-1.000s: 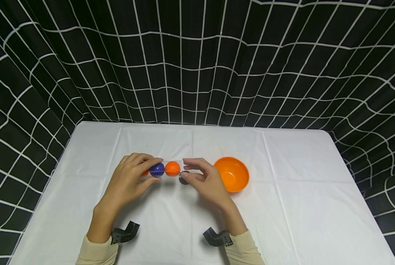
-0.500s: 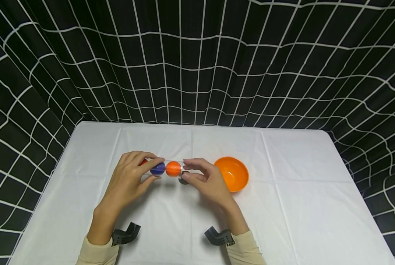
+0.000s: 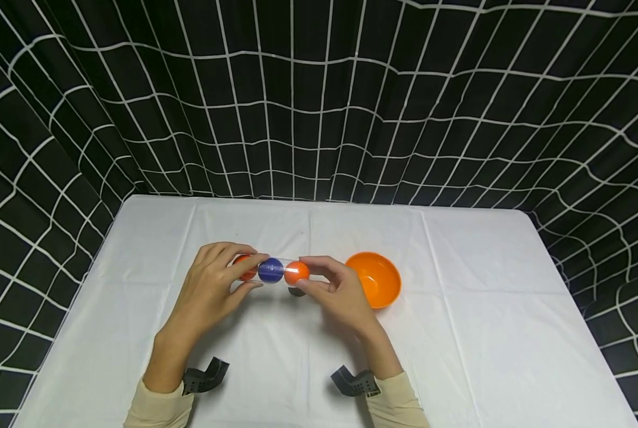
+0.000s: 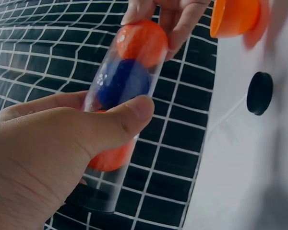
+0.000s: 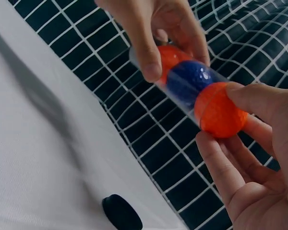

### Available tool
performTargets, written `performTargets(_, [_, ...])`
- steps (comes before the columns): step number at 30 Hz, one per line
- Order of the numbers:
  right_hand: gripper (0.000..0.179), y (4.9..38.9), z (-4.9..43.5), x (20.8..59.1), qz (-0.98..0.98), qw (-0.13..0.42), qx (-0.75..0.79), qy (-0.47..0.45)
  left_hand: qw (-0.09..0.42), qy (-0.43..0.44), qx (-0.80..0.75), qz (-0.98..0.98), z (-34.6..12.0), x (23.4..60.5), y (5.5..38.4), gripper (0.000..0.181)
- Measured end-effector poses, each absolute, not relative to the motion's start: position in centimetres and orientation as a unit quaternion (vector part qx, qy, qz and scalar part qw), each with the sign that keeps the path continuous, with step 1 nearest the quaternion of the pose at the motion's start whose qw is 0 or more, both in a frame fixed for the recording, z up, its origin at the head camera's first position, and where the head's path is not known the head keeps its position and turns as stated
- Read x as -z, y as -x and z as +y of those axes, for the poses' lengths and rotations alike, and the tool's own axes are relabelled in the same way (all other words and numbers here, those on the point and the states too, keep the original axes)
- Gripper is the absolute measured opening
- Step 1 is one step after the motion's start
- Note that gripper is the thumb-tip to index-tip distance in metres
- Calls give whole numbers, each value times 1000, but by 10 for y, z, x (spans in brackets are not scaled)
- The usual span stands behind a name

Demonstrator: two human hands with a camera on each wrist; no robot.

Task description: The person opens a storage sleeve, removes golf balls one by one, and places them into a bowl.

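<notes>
My left hand point(image 3: 206, 291) grips a clear tube point(image 4: 105, 184) between thumb and fingers, its length running left to right above the table. Inside are an orange ball point(image 4: 110, 158) partly behind the left thumb, a blue ball point(image 3: 270, 271) in the middle, and a second orange ball point(image 5: 221, 112) at the tube's right end. That end ball bulges out of the mouth, pinched between the thumb and fingertips of my right hand point(image 3: 342, 300). Below the tube's right end a round black cap point(image 4: 260, 93) lies on the white cloth, partly hidden in the head view.
An orange bowl point(image 3: 374, 282) stands on the white-covered table point(image 3: 484, 309), just beyond and right of my right hand. Black curtains point(image 3: 319, 119) with a white grid enclose the back and sides. A dark strap mount point(image 3: 206, 377) sits at the left wrist.
The balls have slid rightward along the tube, so the end orange ball now reaches the right fingertips, which pinch it. More of the left orange ball shows. The bowl has stayed put.
</notes>
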State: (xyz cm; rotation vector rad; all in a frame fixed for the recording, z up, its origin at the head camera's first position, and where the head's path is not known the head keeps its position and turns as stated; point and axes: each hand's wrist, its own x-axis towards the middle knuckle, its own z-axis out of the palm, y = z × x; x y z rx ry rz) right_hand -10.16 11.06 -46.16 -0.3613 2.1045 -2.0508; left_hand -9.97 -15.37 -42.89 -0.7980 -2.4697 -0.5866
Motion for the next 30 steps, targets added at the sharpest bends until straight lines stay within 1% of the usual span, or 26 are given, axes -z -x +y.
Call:
performTargets(7, [42, 98, 116, 456, 721, 64, 679, 124, 215, 280, 236, -905, -152, 430, 100, 49])
performTargets(14, [43, 95, 133, 449, 722, 56, 681, 109, 190, 267, 261, -908, -154, 430, 98, 54])
performTargets(23, [39, 98, 160, 446, 725, -4, 686, 67, 187, 265, 263, -909, -157, 432, 100, 51])
performTargets(25, [39, 98, 164, 447, 730, -10, 681, 61, 179, 260, 265, -911, -158, 431, 99, 51])
performTargets(30, [40, 101, 174, 450, 747, -24, 662, 50, 180, 256, 264, -912, -161, 430, 99, 52])
